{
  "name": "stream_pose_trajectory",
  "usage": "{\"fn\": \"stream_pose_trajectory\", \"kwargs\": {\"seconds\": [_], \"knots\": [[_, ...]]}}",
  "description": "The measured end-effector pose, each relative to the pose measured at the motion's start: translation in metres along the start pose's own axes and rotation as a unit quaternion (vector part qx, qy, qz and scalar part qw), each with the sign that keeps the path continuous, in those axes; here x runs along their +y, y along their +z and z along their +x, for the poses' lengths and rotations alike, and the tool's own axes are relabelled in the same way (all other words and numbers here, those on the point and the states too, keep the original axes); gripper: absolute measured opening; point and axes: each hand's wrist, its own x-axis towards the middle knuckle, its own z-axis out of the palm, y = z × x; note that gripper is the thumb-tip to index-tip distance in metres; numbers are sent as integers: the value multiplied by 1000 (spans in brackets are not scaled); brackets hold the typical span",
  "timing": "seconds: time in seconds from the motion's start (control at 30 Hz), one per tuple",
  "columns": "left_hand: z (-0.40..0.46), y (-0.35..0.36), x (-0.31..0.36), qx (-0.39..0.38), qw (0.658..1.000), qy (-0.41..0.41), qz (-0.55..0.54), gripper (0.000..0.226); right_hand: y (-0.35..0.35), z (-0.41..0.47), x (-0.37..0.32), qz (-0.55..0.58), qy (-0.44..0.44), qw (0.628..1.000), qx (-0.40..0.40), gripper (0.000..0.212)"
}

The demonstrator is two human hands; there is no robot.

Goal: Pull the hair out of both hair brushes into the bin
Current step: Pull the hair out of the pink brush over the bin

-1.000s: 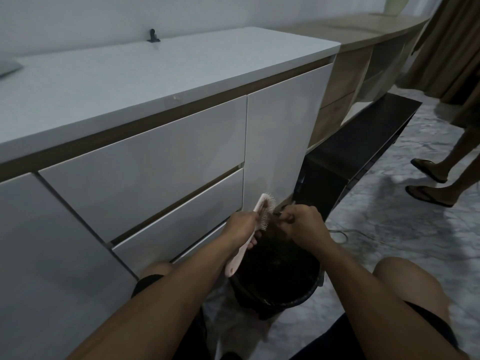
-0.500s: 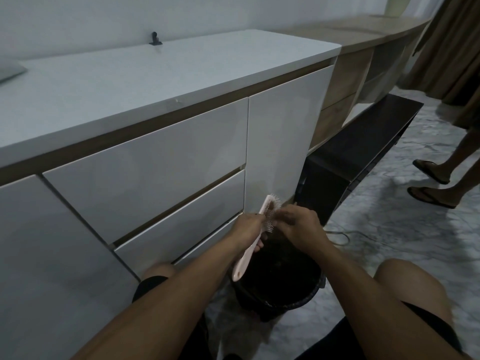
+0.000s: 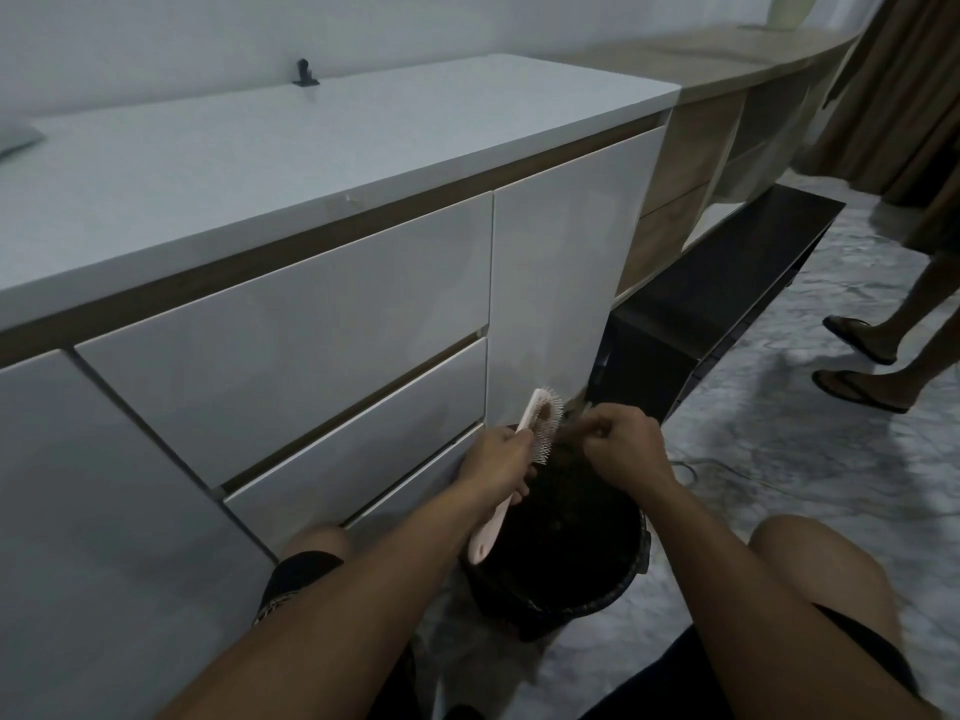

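A pink hair brush (image 3: 540, 423) with pale bristles is held upright over a black bin (image 3: 597, 595) that stands on the floor between my knees. My left hand (image 3: 496, 462) grips the brush at the neck, with the handle pointing down over the bin's rim. My right hand (image 3: 623, 446) is just right of the bristles, its fingers pinched on a dark strand of hair (image 3: 571, 426) stretched from the brush. The bin's inside is dark. Only one brush is in view.
A white cabinet (image 3: 291, 324) with drawers stands close on the left, with a small black object (image 3: 305, 74) on top. A black low bench (image 3: 727, 272) lies behind the bin. Another person's sandalled feet (image 3: 857, 363) stand at the right on the marble floor.
My right hand has drawn away from the bristles to the right, pulling hair out. The brush has turned so its bristles face me more.
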Motion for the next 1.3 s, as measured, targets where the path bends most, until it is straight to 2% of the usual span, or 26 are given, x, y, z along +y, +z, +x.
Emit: {"fn": "stream_pose_trajectory", "kwargs": {"seconds": [0.1, 0.17, 0.33, 0.5, 0.63, 0.7, 0.8, 0.9, 1.13, 1.3], "knots": [[0, 0, 3, 1, 1000, 8, 21, 29, -2, -1, -4, 75, 47, 996, -33, 45], [-1, -1, 4, 2, 999, 26, 42, 25, -2, -1, -7, 77, 66, 994, -26, 49], [-2, -7, 3, 17, 991, 73, 112, 26, -8, -1, -12, 54, 128, 990, -27, 37], [-2, -10, 2, 36, 980, 118, 157, 35, -2, -4, -10, -10, 37, 999, -36, 32], [-4, -10, 3, 40, 976, 131, 172, 33, 8, -3, -14, 43, 24, 998, -41, 32], [-5, -9, 3, 38, 976, 131, 172, 32, 8, -3, -16, 81, 31, 995, -51, 37], [-8, -7, 3, 28, 977, 134, 161, 31, 6, -6, -15, 197, 68, 971, -117, 62], [-9, -6, 5, 28, 977, 140, 161, 29, 8, -8, -12, 209, 55, 967, -135, 73], [-6, -12, 3, 34, 973, 139, 181, 33, 8, -5, -8, 178, 64, 978, -86, 61], [-2, -18, 2, 52, 970, 123, 204, 36, 4, 0, -3, 106, 53, 993, -2, 31]]}}
